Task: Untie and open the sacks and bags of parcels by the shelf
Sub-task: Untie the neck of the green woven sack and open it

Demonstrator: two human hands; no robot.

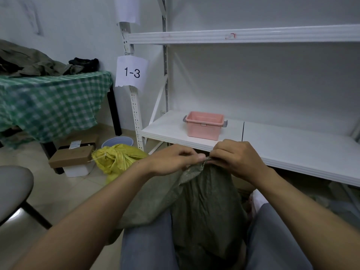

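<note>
Nearest, at the bottom centre of the frame, a dark green sack (206, 207) stands upright between the person's knees in grey trousers (148, 248). Its gathered mouth rises to the middle of the frame, where both hands meet. The left hand (171, 160) curls its fingers and pinches the bunched neck from the left side. The right hand (237, 158) pinches the same neck from the right, fingers bent, thumb tips almost touching. Whether a tie is on the neck cannot be told.

At the lower left edge sits a grey stool (13, 190). Further back on the floor, left of centre, a yellow sack (118, 158) lies tied shut with pale string, just beside stacked cardboard boxes (72, 155) and a blue bucket (117, 142).

Behind the hands runs a white shelf (292, 151) carrying a pink bin (204, 126). On its upright hangs a paper label (131, 72) reading "1-3". In the upper left a table under a green checked cloth (48, 102) holds crumpled clothes (29, 61).
</note>
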